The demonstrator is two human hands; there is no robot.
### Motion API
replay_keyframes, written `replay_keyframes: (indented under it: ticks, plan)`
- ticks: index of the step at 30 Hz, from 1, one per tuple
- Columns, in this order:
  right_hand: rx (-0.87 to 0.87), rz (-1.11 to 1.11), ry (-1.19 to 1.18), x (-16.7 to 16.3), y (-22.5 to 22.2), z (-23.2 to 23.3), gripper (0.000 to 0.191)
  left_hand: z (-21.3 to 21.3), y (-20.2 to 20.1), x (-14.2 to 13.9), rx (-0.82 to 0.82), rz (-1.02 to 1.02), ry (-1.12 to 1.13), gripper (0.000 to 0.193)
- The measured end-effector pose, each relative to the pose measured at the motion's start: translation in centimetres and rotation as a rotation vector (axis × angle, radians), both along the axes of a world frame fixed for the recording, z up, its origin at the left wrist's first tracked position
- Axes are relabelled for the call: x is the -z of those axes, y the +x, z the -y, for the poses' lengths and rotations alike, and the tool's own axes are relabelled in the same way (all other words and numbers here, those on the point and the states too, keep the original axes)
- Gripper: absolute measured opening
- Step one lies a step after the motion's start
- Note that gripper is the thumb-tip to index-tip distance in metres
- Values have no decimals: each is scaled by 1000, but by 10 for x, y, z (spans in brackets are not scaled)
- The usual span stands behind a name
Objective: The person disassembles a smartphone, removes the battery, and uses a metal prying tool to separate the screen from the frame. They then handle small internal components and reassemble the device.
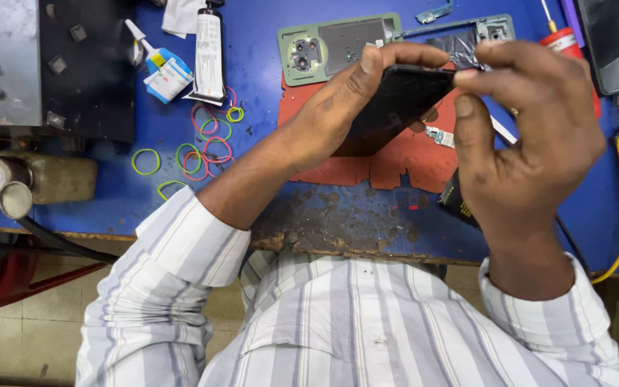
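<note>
A blue workbench (266, 186) fills the upper two-thirds of the frame, its near edge worn and stained. At the bottom is the person's grey-striped shirt (367, 330). A red mat (395, 161) with ragged edges lies at centre. Above it, a black phone (395, 104) is held tilted off the mat, just above centre. The right hand (531, 136) fills the right of the frame, fingertips pinched on the phone's upper right corner. The left hand (342, 100) cradles the phone from the left, fingers curled over its top edge. A pale green phone back cover (338, 46) lies at upper centre. A black glue tube (209, 50) stands upper left, with coloured rubber bands (205, 143) scattered below it.
</note>
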State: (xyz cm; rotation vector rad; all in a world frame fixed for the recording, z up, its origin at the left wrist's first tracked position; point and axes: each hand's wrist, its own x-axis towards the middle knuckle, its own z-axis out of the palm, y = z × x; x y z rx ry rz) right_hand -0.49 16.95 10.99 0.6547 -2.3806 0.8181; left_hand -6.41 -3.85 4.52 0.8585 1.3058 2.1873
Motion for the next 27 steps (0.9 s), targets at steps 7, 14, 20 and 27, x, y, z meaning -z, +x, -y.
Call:
replay_keyframes:
  ticks: [7, 14, 20, 27]
  plan:
    - [46, -15, 72, 20, -4, 7, 28, 3, -11, 4, -17, -45, 17, 86]
    - [57, -49, 110, 20, -8, 15, 29, 5, -11, 7, 5, -4, 63, 81]
    - [62, -74, 164, 13, -7, 23, 23, 5, -10, 11, -17, -40, 28, 78]
    - [43, -113, 185, 6, -5, 34, 35, 10, -5, 7, -37, -67, 9, 75]
